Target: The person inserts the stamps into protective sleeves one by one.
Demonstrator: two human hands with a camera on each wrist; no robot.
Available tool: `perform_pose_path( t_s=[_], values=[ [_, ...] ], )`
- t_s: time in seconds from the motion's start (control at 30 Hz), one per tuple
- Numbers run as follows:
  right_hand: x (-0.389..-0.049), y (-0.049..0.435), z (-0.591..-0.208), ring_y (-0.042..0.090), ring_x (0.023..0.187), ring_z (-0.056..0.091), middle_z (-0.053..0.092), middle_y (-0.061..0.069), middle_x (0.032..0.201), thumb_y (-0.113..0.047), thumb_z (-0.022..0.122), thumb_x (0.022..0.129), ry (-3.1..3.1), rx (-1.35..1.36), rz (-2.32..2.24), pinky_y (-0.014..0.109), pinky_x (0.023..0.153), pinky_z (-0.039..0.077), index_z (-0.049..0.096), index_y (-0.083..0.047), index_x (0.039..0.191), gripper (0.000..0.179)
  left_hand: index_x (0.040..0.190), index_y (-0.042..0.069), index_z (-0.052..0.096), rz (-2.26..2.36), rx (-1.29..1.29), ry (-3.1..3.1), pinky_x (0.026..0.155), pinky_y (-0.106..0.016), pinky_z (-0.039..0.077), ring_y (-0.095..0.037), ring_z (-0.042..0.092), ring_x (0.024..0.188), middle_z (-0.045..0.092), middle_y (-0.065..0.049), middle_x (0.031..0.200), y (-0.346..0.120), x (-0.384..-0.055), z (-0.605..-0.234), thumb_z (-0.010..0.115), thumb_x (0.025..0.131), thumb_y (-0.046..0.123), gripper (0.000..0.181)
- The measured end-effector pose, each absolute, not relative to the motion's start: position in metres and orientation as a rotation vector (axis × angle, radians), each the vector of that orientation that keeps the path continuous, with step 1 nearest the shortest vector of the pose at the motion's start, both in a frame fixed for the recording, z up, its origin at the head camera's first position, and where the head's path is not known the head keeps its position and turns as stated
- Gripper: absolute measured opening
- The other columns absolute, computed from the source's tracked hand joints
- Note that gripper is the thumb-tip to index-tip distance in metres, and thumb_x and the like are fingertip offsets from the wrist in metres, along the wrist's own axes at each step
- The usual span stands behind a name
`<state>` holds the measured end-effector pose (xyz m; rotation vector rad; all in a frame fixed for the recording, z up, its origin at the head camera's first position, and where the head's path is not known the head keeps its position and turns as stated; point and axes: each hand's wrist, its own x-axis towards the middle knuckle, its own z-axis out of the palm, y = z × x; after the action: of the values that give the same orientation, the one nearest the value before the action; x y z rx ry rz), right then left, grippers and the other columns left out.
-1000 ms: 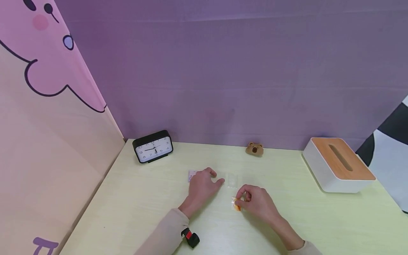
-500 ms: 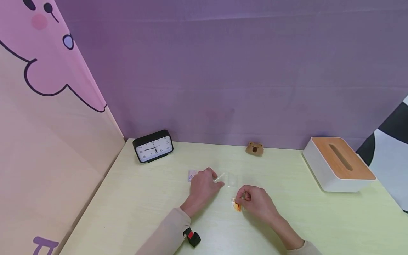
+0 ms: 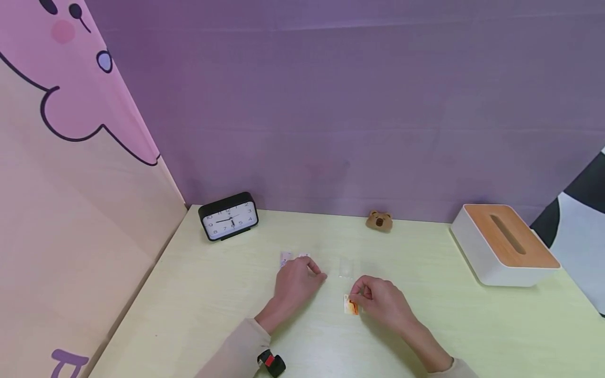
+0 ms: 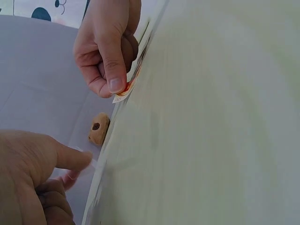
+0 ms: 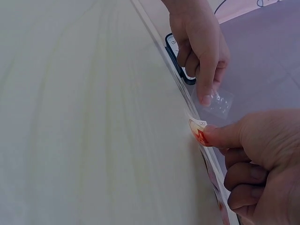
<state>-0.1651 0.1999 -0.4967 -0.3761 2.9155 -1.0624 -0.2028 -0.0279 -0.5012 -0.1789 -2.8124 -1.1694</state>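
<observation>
Between thumb and fingertips, my right hand [image 3: 384,300] pinches a small orange and white stamp [image 3: 352,306], held near the tabletop. A number is printed at the corner of the stamp [image 5: 199,131] in the right wrist view. To the left, my left hand [image 3: 295,285] pinches a small clear plastic sleeve [image 5: 221,106], best seen in the right wrist view and hard to make out from the head. Behind the two hands another clear sleeve [image 3: 346,268] lies flat on the table. A small purple-and-white piece [image 3: 285,258] lies beyond my left hand, with a second one partly hidden beside it.
The pale wooden table [image 3: 189,304] ends at a purple cloth wall. A black clock [image 3: 229,218] stands back left, a brown bear-head figure [image 3: 379,222] at the back, and a white tissue box [image 3: 503,247] with a wooden lid at right.
My left hand, first spread with thumb and fingers apart, has closed on a clear sleeve and drawn slightly toward me, uncovering a second purple-and-white piece. My right hand stays nearly still with the stamp.
</observation>
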Motion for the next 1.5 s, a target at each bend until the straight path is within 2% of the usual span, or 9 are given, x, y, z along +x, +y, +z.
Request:
perform_pose_path(
  t_s=[0.3, 0.5, 0.7, 0.8, 1.03, 1.23, 1.37, 1.5],
  values=[
    [-0.164, 0.199, -0.496, 0.004, 0.059, 0.038, 0.046, -0.008, 0.066, -0.011, 0.087, 0.096, 2.884, -0.369, -1.1, 0.023, 0.057, 0.028, 0.073, -0.017, 0.091, 0.016, 0.085, 0.015, 0.082, -1.478, -0.24, -2.704, 0.049, -0.024, 0.024, -0.005, 0.035, 0.05, 0.043, 0.011, 0.053, -0.042, -0.188, -0.509, 0.091, 0.092, 0.018, 0.012],
    [-0.166, 0.2, -0.496, 0.005, 0.06, 0.039, 0.046, -0.007, 0.068, -0.01, 0.086, 0.097, 2.868, -0.384, -1.138, 0.023, 0.057, 0.03, 0.073, -0.017, 0.091, 0.016, 0.083, 0.014, 0.083, -1.548, -0.256, -2.666, 0.049, -0.023, 0.023, -0.005, 0.033, 0.05, 0.04, 0.012, 0.051, -0.047, -0.184, -0.512, 0.093, 0.09, 0.016, 0.012],
    [-0.166, 0.202, -0.498, 0.006, 0.068, 0.047, 0.056, -0.004, 0.084, -0.011, 0.088, 0.096, 2.884, -0.425, -1.191, 0.025, 0.061, 0.041, 0.074, -0.017, 0.091, 0.016, 0.085, 0.014, 0.084, -1.627, -0.252, -2.691, 0.048, -0.023, 0.022, -0.006, 0.032, 0.05, 0.037, 0.012, 0.051, -0.048, -0.182, -0.511, 0.092, 0.092, 0.017, 0.01],
    [-0.166, 0.202, -0.497, 0.007, 0.066, 0.048, 0.061, -0.003, 0.09, -0.009, 0.087, 0.096, 2.891, -0.434, -1.224, 0.025, 0.06, 0.043, 0.073, -0.016, 0.091, 0.016, 0.086, 0.014, 0.084, -1.665, -0.248, -2.695, 0.048, -0.023, 0.022, -0.006, 0.031, 0.05, 0.036, 0.012, 0.052, -0.047, -0.182, -0.51, 0.091, 0.092, 0.017, 0.01],
    [-0.166, 0.2, -0.492, 0.005, 0.056, 0.042, 0.059, -0.003, 0.074, -0.004, 0.082, 0.099, 2.814, -0.368, -1.322, 0.022, 0.052, 0.036, 0.071, -0.013, 0.094, 0.015, 0.086, 0.016, 0.085, -1.723, -0.251, -2.699, 0.049, -0.024, 0.023, -0.008, 0.032, 0.05, 0.038, 0.011, 0.052, -0.046, -0.182, -0.51, 0.091, 0.093, 0.019, 0.01],
    [-0.165, 0.198, -0.489, 0.005, 0.055, 0.042, 0.058, -0.004, 0.071, -0.001, 0.084, 0.096, 2.818, -0.354, -1.389, 0.022, 0.051, 0.036, 0.072, -0.014, 0.091, 0.019, 0.086, 0.016, 0.085, -1.729, -0.253, -2.697, 0.051, -0.024, 0.026, -0.008, 0.035, 0.053, 0.041, 0.011, 0.053, -0.046, -0.182, -0.512, 0.091, 0.092, 0.02, 0.01],
    [-0.166, 0.199, -0.488, 0.006, 0.054, 0.042, 0.066, -0.003, 0.079, 0.0, 0.085, 0.096, 2.813, -0.334, -1.461, 0.022, 0.051, 0.036, 0.077, -0.01, 0.101, 0.013, 0.087, 0.017, 0.085, -1.733, -0.266, -2.702, 0.05, -0.024, 0.025, -0.008, 0.035, 0.052, 0.042, 0.011, 0.053, -0.047, -0.182, -0.513, 0.091, 0.093, 0.02, 0.009],
    [-0.167, 0.2, -0.487, 0.006, 0.053, 0.041, 0.071, -0.002, 0.089, 0.0, 0.082, 0.098, 2.828, -0.366, -1.487, 0.023, 0.05, 0.036, 0.083, -0.007, 0.113, 0.017, 0.087, 0.016, 0.086, -1.74, -0.287, -2.698, 0.049, -0.024, 0.024, -0.007, 0.034, 0.051, 0.041, 0.011, 0.052, -0.047, -0.183, -0.513, 0.09, 0.093, 0.02, 0.008]
  ],
)
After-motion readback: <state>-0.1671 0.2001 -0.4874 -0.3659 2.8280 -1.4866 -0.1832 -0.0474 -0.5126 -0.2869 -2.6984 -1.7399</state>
